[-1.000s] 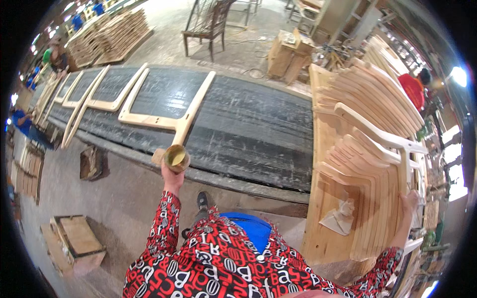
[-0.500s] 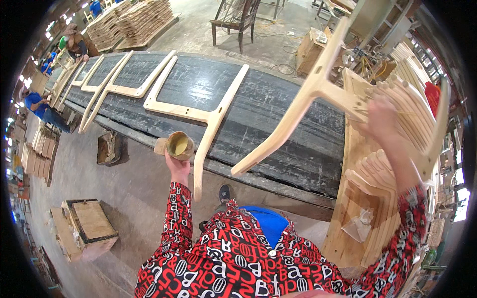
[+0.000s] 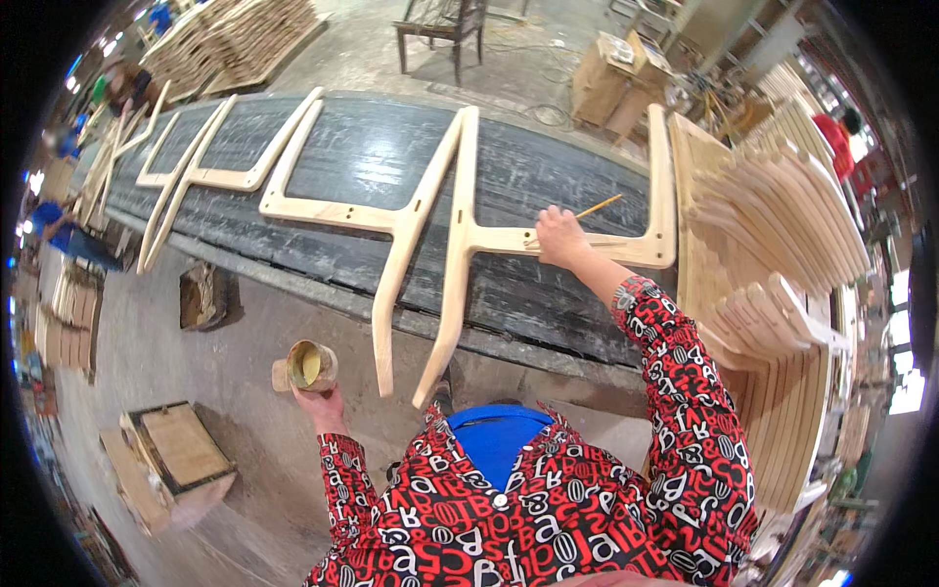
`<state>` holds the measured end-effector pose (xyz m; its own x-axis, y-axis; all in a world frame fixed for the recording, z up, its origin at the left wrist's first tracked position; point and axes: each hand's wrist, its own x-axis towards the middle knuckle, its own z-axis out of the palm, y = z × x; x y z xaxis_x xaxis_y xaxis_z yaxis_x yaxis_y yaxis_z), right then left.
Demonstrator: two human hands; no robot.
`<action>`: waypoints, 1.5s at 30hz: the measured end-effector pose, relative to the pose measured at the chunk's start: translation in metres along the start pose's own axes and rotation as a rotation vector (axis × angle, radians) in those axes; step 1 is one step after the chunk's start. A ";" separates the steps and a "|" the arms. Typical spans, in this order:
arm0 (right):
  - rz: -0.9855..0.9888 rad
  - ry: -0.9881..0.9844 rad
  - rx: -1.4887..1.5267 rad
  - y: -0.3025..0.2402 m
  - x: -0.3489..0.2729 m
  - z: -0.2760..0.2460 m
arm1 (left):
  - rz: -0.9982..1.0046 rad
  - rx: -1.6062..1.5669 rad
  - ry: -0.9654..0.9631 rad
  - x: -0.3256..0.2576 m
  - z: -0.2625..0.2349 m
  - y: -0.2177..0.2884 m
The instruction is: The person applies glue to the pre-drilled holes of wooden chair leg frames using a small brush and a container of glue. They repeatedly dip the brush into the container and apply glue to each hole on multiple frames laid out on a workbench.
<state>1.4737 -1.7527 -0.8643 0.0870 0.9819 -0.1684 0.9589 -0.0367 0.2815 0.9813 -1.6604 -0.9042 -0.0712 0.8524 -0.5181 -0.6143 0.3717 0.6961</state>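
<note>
My left hand [image 3: 319, 400] holds a small round pot [image 3: 310, 366] of pale paste low beside the bench. My right hand [image 3: 560, 237] grips a thin wooden stick [image 3: 593, 208] and rests on a pale wooden chair frame piece [image 3: 479, 238] lying flat on the long dark workbench [image 3: 372, 161]. A second, similar frame piece [image 3: 344, 211] lies just left of it, their long legs overhanging the bench's near edge.
More frame pieces [image 3: 192, 172] lie further left on the bench. A tall stack of frame pieces [image 3: 782, 245] stands at my right. A wooden box [image 3: 176, 455] sits on the floor lower left, a chair [image 3: 440, 29] stands behind the bench, and a blue bin [image 3: 494, 435] is below me.
The frame piece that my right hand carried through the air from the right stack now lies flat on the bench. My left hand with the pot has dropped lower.
</note>
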 end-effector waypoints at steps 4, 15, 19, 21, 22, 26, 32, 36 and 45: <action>-0.091 0.231 0.182 -0.016 -0.013 -0.008 | -0.072 0.103 0.094 -0.005 0.029 -0.027; 0.315 0.469 1.727 -0.025 -0.083 -0.078 | -0.072 0.495 -0.438 -0.015 0.147 -0.116; 0.286 0.473 1.764 -0.046 -0.082 -0.076 | -0.039 0.558 -0.540 -0.027 0.179 -0.137; 0.252 0.530 1.670 -0.052 -0.072 -0.064 | -0.035 0.597 -0.581 -0.031 0.185 -0.142; 0.250 0.541 1.604 -0.053 -0.066 -0.061 | -0.036 0.606 -0.583 -0.031 0.185 -0.142; 0.408 0.452 1.759 -0.057 -0.044 -0.037 | 0.012 0.658 -0.628 -0.028 0.185 -0.146; 0.428 0.505 1.999 -0.057 -0.042 -0.011 | 0.357 0.791 -0.691 -0.019 0.185 -0.142; 0.402 0.355 2.082 -0.056 -0.025 -0.010 | 0.528 0.884 -0.715 -0.013 0.193 -0.136; 0.757 0.199 2.549 -0.061 -0.008 0.019 | 0.216 0.594 -0.657 -0.002 0.206 -0.144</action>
<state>1.4201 -1.7619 -0.8979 0.4561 0.7231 -0.5187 -0.7130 -0.0519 -0.6993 1.2320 -1.6398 -0.9011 0.4358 0.8959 -0.0859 -0.1211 0.1529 0.9808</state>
